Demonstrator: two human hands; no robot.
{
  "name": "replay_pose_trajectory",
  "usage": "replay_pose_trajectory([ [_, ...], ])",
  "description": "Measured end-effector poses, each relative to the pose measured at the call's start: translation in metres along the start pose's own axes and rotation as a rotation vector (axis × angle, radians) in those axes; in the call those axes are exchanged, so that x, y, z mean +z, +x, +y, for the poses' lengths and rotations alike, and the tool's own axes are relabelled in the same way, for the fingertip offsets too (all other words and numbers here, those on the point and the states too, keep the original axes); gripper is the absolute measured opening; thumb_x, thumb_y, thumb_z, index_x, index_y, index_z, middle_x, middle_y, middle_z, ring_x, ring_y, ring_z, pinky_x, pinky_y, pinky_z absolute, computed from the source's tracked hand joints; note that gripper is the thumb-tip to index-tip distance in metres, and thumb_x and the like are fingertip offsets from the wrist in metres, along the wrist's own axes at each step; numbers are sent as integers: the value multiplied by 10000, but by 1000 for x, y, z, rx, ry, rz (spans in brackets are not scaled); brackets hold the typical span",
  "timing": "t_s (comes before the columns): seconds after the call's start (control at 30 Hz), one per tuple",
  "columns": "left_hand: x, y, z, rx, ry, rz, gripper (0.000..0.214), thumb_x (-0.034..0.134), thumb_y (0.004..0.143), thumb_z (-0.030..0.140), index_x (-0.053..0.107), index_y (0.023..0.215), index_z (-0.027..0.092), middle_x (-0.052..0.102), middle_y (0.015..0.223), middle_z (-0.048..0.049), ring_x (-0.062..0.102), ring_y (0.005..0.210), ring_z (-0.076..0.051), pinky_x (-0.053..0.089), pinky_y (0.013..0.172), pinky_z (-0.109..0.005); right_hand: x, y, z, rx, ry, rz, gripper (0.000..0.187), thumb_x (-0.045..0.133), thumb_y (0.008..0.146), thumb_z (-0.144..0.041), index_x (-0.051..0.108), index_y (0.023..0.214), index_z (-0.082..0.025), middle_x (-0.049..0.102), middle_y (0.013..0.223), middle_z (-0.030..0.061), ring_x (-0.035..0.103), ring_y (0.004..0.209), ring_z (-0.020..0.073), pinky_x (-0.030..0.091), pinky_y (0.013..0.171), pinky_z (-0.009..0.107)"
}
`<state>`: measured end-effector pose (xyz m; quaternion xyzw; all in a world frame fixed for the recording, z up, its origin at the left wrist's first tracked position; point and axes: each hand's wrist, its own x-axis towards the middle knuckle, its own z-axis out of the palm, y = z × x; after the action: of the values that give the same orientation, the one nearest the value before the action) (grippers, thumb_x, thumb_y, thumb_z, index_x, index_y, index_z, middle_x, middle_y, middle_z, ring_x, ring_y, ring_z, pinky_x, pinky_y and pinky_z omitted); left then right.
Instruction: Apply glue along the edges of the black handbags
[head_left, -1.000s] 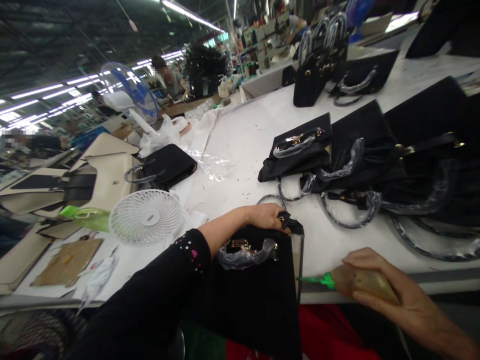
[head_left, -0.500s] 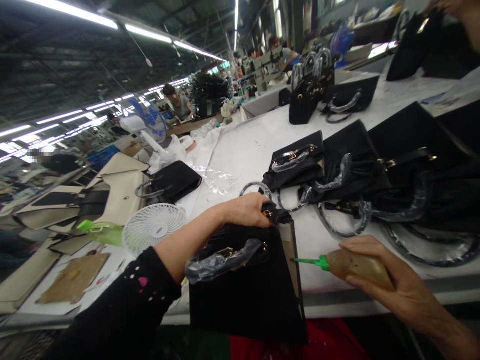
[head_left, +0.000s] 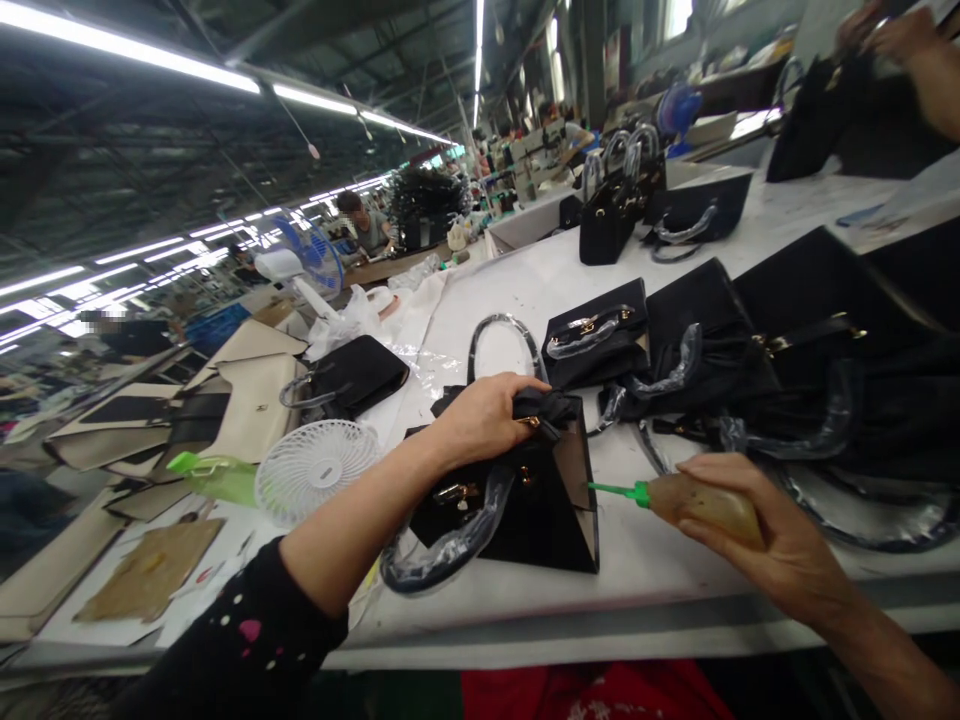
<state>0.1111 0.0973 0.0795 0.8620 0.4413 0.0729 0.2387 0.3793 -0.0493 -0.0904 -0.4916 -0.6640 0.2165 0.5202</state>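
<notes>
My left hand (head_left: 484, 415) is closed over the top of a black handbag (head_left: 540, 500) that stands on the white table (head_left: 525, 290) near its front edge. The bag has gold clasps and plastic-wrapped handles (head_left: 450, 540), one hanging toward me. My right hand (head_left: 780, 540) grips a small tan squeeze bottle (head_left: 701, 502) with a green nozzle (head_left: 619, 491). The nozzle tip points at the bag's right side panel, almost touching it.
Several more black handbags (head_left: 750, 340) with wrapped handles lie across the table to the right and behind. A small white fan (head_left: 319, 467), a green bottle (head_left: 214, 475), beige bag panels (head_left: 247, 400) and clear plastic sit at left. Other workers are farther back.
The handbag has been lifted from the table's edge up onto the table, farther from me. My left hand stayed on its top. The bottle rose slightly with its nozzle still near the bag.
</notes>
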Motion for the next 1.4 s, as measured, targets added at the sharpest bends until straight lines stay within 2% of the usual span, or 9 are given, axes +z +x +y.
replay_pose_trajectory([
  [0.1, 14, 2, -12, -9, 159, 105, 446, 630, 761, 87, 707, 1174, 240, 746, 1131, -37, 682, 1056, -218, 519, 944, -337, 2, 5, 3, -4, 6, 16, 397, 699, 896, -338, 536, 1258, -347, 591, 1207, 65, 600, 1129, 313, 537, 949, 511],
  [0.33, 31, -2, -30, -75, 237, 210, 377, 624, 784, 98, 698, 1133, 220, 762, 1089, -48, 708, 1000, -235, 544, 893, -343, 5, 12, -1, -36, 22, 13, 411, 744, 852, -350, 574, 1226, -368, 633, 1183, 51, 625, 1108, 324, 562, 933, 493],
  [0.53, 29, -3, -29, -83, 237, 213, 333, 650, 784, 117, 693, 1097, 223, 769, 1018, -40, 715, 923, -224, 543, 821, -318, 14, 17, 1, -72, 14, 4, 407, 746, 860, -320, 574, 1227, -340, 628, 1193, 58, 624, 1122, 305, 548, 945, 473],
  [0.7, 30, -4, -29, -99, 290, 221, 345, 624, 791, 105, 684, 1104, 235, 770, 1017, -36, 715, 936, -241, 539, 818, -331, 15, 15, 5, -55, 10, -185, 419, 728, 878, -319, 555, 1259, -338, 631, 1196, 65, 641, 1098, 298, 567, 898, 451],
  [0.83, 31, -6, -27, -96, 325, 232, 341, 617, 794, 120, 675, 1106, 243, 770, 1022, -32, 716, 957, -265, 541, 825, -349, 14, 17, 7, -72, -6, -83, 415, 721, 885, -326, 538, 1257, -352, 609, 1208, 63, 623, 1116, 306, 540, 941, 494],
  [1.0, 34, -9, -22, -127, 391, 247, 348, 610, 802, 126, 661, 1127, 240, 770, 1006, -36, 724, 959, -277, 542, 838, -355, 15, 20, 7, -49, 0, -175, 387, 727, 875, -348, 574, 1230, -340, 643, 1173, 56, 657, 1067, 300, 578, 868, 450],
  [1.13, 35, -10, -18, -143, 421, 260, 332, 607, 823, 155, 653, 1140, 243, 770, 999, -43, 728, 945, -286, 545, 836, -369, 15, 22, 6, -78, 4, -72, 413, 731, 871, -340, 555, 1245, -361, 620, 1189, 54, 630, 1100, 311, 546, 932, 506],
  [1.3, 38, -15, -16, -151, 447, 269, 321, 605, 844, 191, 637, 1159, 239, 768, 1012, -49, 731, 927, -290, 549, 818, -377, 16, 22, 9, -60, -3, -185, 376, 713, 893, -355, 559, 1235, -340, 626, 1194, 62, 638, 1088, 304, 561, 906, 490],
  [1.4, 39, -17, -15, -133, 461, 282, 320, 605, 839, 190, 630, 1154, 237, 766, 1020, -45, 733, 915, -289, 548, 802, -377, 17, 23, 10, -48, 1, -106, 382, 715, 890, -371, 554, 1234, -328, 615, 1209, 68, 625, 1112, 313, 541, 938, 510],
])
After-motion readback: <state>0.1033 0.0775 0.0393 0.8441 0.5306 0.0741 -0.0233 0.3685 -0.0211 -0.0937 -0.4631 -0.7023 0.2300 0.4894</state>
